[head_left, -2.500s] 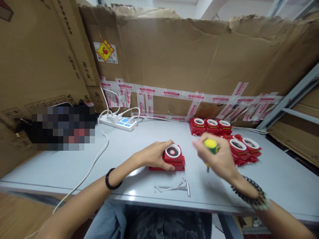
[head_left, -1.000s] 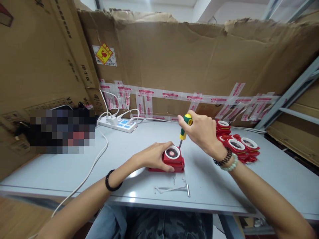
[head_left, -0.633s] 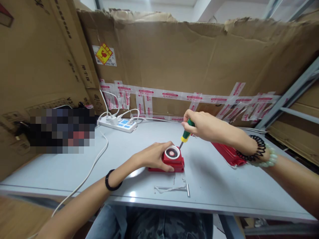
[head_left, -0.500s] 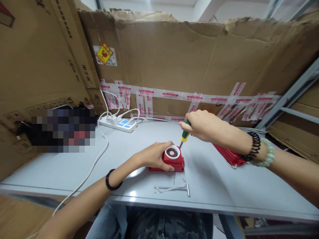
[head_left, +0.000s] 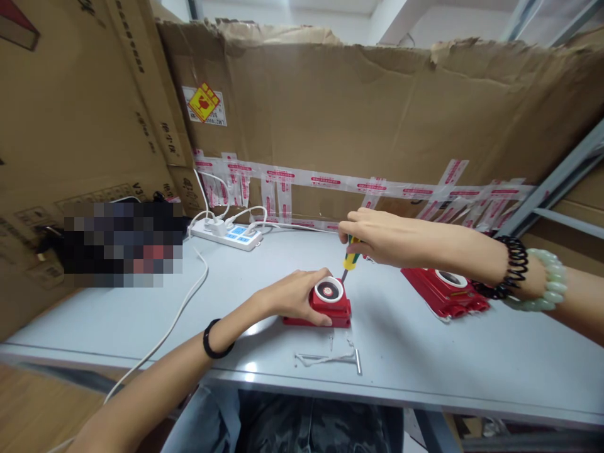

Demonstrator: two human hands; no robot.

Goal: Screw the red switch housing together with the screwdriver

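A small red device with a white ring on top [head_left: 329, 301] sits on the grey table [head_left: 117, 314]. My left hand [head_left: 293, 296] is wrapped round its left side and holds it down. My right hand [head_left: 372, 236] is closed on a green and yellow screwdriver [head_left: 350, 258], which stands nearly upright. Its tip meets the device's back right corner. A loose screw [head_left: 331, 342] and a thin metal piece with white string [head_left: 330, 358] lie just in front of the device.
More red devices of the same kind [head_left: 443, 292] lie to the right, partly behind my right forearm. A white power strip [head_left: 226, 234] with cables sits at the back left. Taped cardboard walls [head_left: 353, 119] close the back and left. A blurred dark patch is at far left.
My right hand swung the screwdriver from in front of me up onto the device's back right corner. Since then the wrist has turned and the forearm has dropped lower. The left hand has stayed put.
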